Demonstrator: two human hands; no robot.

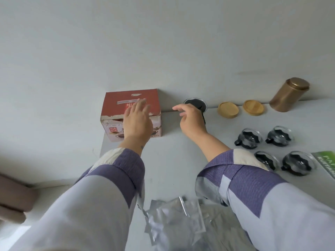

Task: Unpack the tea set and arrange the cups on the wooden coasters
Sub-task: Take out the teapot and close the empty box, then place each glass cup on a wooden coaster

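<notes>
A red and white tea set box (116, 105) stands at the back left of the white table (172, 160), against the wall. My left hand (138, 120) lies flat over its top and front, fingers straight. My right hand (190, 120) hovers just right of the box with loosely curled fingers, holding nothing, in front of a glass teapot with a black lid (196, 104). Two round wooden coasters (228, 109) (253, 107) lie at the back. Several glass cups with black handles (248, 138) (280, 135) (297, 163) sit on the table at right; one (266, 159) is partly hidden by my sleeve.
A brass-coloured tin (288, 95) stands at the back right by the wall. A green packet (326, 163) lies at the right edge. Silver foil packets (175, 220) are piled at the near edge between my arms. The table's left edge runs just left of the box.
</notes>
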